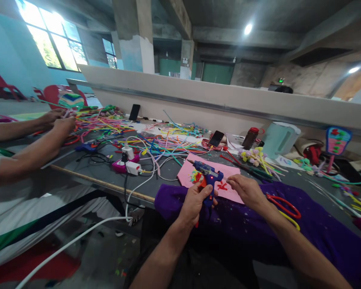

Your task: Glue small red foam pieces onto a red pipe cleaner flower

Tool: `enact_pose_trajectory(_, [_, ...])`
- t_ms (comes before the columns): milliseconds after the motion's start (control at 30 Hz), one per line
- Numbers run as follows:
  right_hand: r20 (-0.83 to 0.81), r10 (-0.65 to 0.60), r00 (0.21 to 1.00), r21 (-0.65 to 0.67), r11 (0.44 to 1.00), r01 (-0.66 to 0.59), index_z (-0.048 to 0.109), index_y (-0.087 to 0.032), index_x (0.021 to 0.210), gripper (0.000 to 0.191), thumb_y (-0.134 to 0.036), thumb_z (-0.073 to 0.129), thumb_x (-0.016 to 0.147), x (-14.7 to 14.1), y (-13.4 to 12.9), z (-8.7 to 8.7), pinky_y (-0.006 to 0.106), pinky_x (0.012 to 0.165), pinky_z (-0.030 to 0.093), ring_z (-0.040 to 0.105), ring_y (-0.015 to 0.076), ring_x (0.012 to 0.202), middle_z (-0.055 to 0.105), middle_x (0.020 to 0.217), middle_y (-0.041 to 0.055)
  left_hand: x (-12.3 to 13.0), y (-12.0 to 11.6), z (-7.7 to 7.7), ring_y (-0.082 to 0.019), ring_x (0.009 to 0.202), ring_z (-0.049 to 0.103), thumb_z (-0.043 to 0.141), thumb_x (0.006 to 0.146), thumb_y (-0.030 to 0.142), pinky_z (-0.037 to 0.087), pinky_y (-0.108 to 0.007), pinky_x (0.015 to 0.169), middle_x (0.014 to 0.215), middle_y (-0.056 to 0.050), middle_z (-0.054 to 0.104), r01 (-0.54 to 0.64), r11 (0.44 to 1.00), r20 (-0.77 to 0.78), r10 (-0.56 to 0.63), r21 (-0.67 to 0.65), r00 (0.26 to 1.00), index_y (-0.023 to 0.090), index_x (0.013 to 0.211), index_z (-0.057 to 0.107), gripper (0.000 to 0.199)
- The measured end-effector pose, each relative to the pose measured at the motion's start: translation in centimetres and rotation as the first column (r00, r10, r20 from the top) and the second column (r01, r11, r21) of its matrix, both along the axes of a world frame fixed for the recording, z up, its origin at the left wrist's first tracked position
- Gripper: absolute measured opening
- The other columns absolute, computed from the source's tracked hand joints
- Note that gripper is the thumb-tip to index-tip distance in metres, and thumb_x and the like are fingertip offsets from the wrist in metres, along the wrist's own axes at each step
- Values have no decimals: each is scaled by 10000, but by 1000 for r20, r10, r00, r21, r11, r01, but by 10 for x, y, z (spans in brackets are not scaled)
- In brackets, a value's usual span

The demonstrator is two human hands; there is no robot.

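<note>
My left hand (pixel 195 200) is wrapped round the handle of a blue glue gun (pixel 209 174), whose nozzle points up and to the left. At the gun's rear end, my right hand (pixel 243 188) pinches a thin, clear glue stick (pixel 225 179). Beneath both lies a pink sheet (pixel 233 195) with a small red piece (pixel 222 186) on it. A yellow and green curly piece (pixel 195 176) shows just left of the gun. Purple cloth (pixel 234 216) covers the near table edge.
A power strip (pixel 129 165) with white cables sits left of the sheet. Behind are pipe cleaners (pixel 165 145), a phone (pixel 216 138), a bottle (pixel 250 137) and a kettle (pixel 278 140). Red-handled scissors (pixel 284 205) lie right. Another person's hands (pixel 61 120) work far left.
</note>
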State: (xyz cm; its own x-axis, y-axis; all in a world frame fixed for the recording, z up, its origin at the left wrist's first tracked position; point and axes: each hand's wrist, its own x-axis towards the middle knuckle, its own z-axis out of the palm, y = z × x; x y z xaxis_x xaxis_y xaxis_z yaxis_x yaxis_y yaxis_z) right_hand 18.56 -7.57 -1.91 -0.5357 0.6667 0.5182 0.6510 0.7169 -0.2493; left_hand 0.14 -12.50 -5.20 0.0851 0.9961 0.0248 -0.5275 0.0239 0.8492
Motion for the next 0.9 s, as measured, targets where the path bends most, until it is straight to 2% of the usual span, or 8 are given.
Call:
enact_pose_trajectory(200, [0, 48, 999, -94, 994, -48, 598, -173, 854, 296, -321, 344, 892, 5, 6, 1, 241, 562, 415, 563, 138, 618, 622, 705, 41, 0, 1, -2, -93, 444, 546, 637, 684, 409, 411, -196, 451, 615, -31, 627, 15, 1000, -40, -15, -15, 999, 115, 821, 574, 331])
enact_pose_trajectory(433, [-110, 140, 984, -295, 941, -167, 602, -150, 786, 373, -400, 345, 889, 12, 11, 7, 208, 514, 382, 495, 102, 554, 558, 625, 9, 2, 0, 1, -92, 464, 553, 677, 637, 398, 419, -198, 453, 700, -36, 645, 6, 999, -34, -8, -37, 999, 130, 829, 578, 344])
enact_pose_trajectory(567, [-84, 139, 987, -356, 921, -160, 613, -145, 800, 392, -396, 327, 896, 12, 12, 10, 201, 480, 374, 492, 97, 524, 555, 597, 0, 3, 1, 0, -90, 456, 553, 679, 638, 398, 422, -196, 449, 707, -45, 654, 5, 999, -34, -7, -40, 999, 128, 861, 570, 367])
enact_pose_trajectory(633, [-8, 72, 997, -241, 968, -72, 625, -150, 831, 364, -364, 338, 898, 8, 9, 10, 222, 525, 403, 533, 115, 565, 602, 649, 24, 4, 3, -1, -96, 476, 567, 673, 648, 394, 428, -197, 450, 744, -55, 662, 3, 1000, -24, -4, -23, 1000, 128, 868, 567, 361])
enact_pose_trajectory(700, [31, -79, 996, 29, 997, 78, 632, -164, 927, 286, -339, 413, 871, 2, 1, 10, 285, 655, 432, 584, 169, 730, 651, 833, 77, 4, 4, 1, -111, 532, 596, 656, 672, 386, 445, -203, 471, 806, -65, 669, -1, 1000, 10, 1, -7, 1000, 135, 912, 566, 359])
enact_pose_trajectory(767, [-10, -190, 982, 294, 938, 184, 590, -193, 1072, 296, -326, 509, 820, -4, -10, 9, 368, 796, 405, 554, 240, 947, 605, 1075, 115, 3, 5, 5, -133, 609, 623, 635, 700, 374, 467, -215, 515, 852, -74, 670, -4, 1000, 61, 4, 8, 998, 143, 967, 561, 361])
enact_pose_trajectory(833, [-71, -168, 983, 422, 888, 182, 512, -217, 1185, 401, -294, 552, 794, -9, -22, 7, 390, 847, 388, 520, 255, 1028, 558, 1162, 116, 2, 5, 11, -153, 673, 635, 626, 715, 357, 479, -226, 553, 863, -79, 673, -13, 1000, 98, 11, 25, 995, 144, 986, 563, 351])
enact_pose_trajectory(900, [-140, -124, 982, 492, 852, 178, 459, -219, 1235, 470, -265, 570, 781, -12, -31, 3, 391, 860, 391, 519, 254, 1034, 557, 1154, 118, 0, 4, 17, -165, 711, 637, 625, 720, 342, 481, -228, 566, 856, -82, 677, -15, 999, 110, 11, 38, 994, 140, 970, 574, 325])
